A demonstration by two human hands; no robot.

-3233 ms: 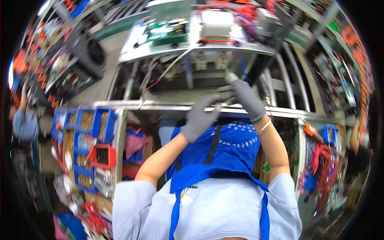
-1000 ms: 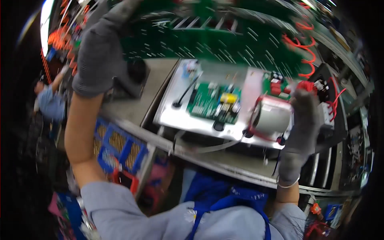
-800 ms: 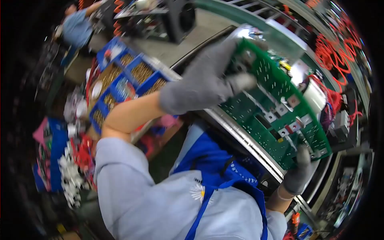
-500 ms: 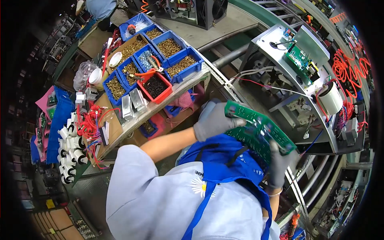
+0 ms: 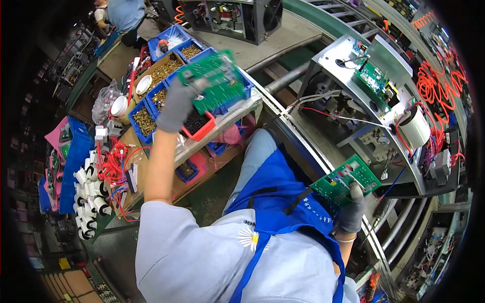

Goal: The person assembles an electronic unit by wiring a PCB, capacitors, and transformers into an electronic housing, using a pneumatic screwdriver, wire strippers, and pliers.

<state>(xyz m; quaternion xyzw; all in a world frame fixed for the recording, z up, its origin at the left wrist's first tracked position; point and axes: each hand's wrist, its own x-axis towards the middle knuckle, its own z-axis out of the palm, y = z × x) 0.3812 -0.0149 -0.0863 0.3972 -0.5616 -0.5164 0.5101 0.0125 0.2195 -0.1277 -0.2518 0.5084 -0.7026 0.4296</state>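
Observation:
My left hand (image 5: pixel 178 103), in a grey glove, is raised over the parts bins and closed on the edge of a green circuit board (image 5: pixel 220 83). That board is somewhat blurred and covers several of the bins. At the right, my gloved right hand (image 5: pixel 352 209) grips a second green circuit board (image 5: pixel 346 179), with the thumb on its face. This second board is tilted in front of my apron, beside the open metal housing (image 5: pixel 328 91). A red bin (image 5: pixel 202 132) of small black parts shows partly below the left board.
Blue bins (image 5: pixel 144 121) of brass-coloured hardware stand on the bench at the left. Red wires (image 5: pixel 115 161) and white cylinders (image 5: pixel 93 192) lie nearer. Orange coiled hoses (image 5: pixel 439 91) hang at the right. Another metal-cased unit (image 5: pixel 237 20) stands at the back, and a person (image 5: pixel 126 15) is at the far left.
The boards, formerly together between both hands, are now apart. My left hand has carried one up and left over the bins; my right hand keeps the other near the same place.

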